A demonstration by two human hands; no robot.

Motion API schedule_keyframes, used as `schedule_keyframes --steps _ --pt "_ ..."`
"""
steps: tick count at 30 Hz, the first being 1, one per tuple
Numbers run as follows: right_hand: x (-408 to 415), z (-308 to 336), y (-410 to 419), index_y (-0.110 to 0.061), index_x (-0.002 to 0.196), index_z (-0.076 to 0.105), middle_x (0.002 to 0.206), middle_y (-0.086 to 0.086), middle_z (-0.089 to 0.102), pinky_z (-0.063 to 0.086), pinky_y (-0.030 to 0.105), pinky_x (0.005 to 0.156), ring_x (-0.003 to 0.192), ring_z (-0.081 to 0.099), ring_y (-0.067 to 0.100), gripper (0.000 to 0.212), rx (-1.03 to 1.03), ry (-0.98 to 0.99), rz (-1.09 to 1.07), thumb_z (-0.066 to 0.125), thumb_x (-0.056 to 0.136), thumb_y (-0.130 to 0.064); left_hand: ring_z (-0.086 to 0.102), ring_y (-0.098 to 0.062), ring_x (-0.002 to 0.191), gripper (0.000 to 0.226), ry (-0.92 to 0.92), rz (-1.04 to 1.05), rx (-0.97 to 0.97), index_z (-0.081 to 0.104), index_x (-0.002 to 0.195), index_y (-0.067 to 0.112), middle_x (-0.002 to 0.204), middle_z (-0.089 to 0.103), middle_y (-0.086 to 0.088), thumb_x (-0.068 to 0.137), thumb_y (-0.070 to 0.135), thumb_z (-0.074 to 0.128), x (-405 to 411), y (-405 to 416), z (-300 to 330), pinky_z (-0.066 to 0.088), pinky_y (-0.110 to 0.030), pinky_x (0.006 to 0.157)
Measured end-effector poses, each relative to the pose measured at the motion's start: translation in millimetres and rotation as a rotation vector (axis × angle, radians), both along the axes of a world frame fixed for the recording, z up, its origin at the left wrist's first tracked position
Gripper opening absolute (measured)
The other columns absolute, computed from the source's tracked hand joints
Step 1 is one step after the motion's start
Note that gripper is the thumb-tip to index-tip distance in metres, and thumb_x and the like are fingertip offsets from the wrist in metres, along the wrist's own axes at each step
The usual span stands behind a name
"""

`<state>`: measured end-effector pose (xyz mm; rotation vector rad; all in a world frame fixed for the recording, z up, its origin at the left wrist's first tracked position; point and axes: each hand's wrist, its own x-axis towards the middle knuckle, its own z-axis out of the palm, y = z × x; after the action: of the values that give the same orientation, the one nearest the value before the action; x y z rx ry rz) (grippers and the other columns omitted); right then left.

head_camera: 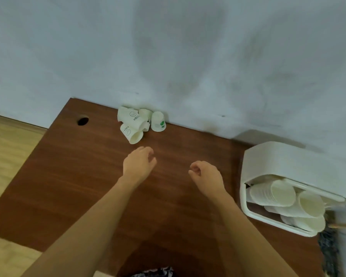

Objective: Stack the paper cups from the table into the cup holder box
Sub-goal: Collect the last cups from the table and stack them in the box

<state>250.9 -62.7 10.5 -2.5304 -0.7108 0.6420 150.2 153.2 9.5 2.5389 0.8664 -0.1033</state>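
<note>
Nearby, tumbled paper cups [140,122] lie sideways, one inverted.

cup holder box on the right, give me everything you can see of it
The cup holder box is white, smooth, plastic-looking, with rounded corners and a sloped closed top. It sits at the table's right side, close to the wall. Its open front, framed by a white rim, faces the camera. Inside lie nested stacks of paper cups on their sides, mouths outward. Neither hand touches it.
</note>
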Motion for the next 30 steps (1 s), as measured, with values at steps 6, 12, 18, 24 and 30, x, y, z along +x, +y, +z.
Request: schedule_keyframes --steps 6,12,18,24,30 --pt "15 -6 83 -0.027 0.114 0.064 0.107 -0.008 0.063 0.053 0.029 0.085 0.094 0.060 0.009 0.021 -0.040 0.035 0.003 0.059 0.094 -0.026 0.053 -0.025 0.108 0.044 -0.012 0.133 -0.053 0.054 0.128 0.018 0.124 0.054 -0.004 0.086 0.030 0.059 15 83 -28 0.049 -0.042 0.082" --pt "43 -17 155 -0.024 0.124 0.060 0.116 -0.006 0.060 0.049 0.029 0.085 0.100 0.060 0.011 0.032 -0.003 0.040 0.059 0.058 0.092 -0.023 0.036 -0.036 0.124 0.073 -0.073 0.297 -0.203 0.033 0.141 0.016 0.143 0.033 -0.011 0.078 0.025 0.070 45 136 -61 0.040 -0.047 0.093" --pt "66 -29 225 -0.026 0.145 0.038 0.147 -0.002 0.037 0.045 0.040 0.098 0.127 0.042 0.023 0.060 0.049 0.011 0.149 0.059 0.089 -0.021 0.017 -0.034 0.141 0.105 -0.063 0.186 -0.316 0.019 0.150 0.018 0.155 0.018 -0.010 0.069 0.032 0.083 58 154 -95 0.031 -0.051 0.108" --pt "72 -51 271 -0.033 0.153 0.020 0.160 -0.001 0.013 0.041 0.047 0.104 0.133 0.036 0.037 0.080 -0.030 0.093 0.278 0.062 0.086 -0.022 0.020 -0.027 0.139 0.076 0.008 0.025 -0.308 0.037 0.139 0.024 0.153 0.022 0.001 0.074 0.020 0.075 49 146 -109 0.044 -0.049 0.100" --pt "58 -70 251 -0.032 0.148 0.030 0.153 0.000 0.022 0.048 0.046 0.095 0.122 0.046 0.035 0.068 -0.151 0.076 0.176 0.063 0.088 -0.026 0.021 -0.026 0.143 0.071 0.040 -0.078 -0.352 0.039 0.143 0.025 0.157 0.022 0.000 0.079 0.026 0.071 36 132 -104 0.035 -0.047 0.109"
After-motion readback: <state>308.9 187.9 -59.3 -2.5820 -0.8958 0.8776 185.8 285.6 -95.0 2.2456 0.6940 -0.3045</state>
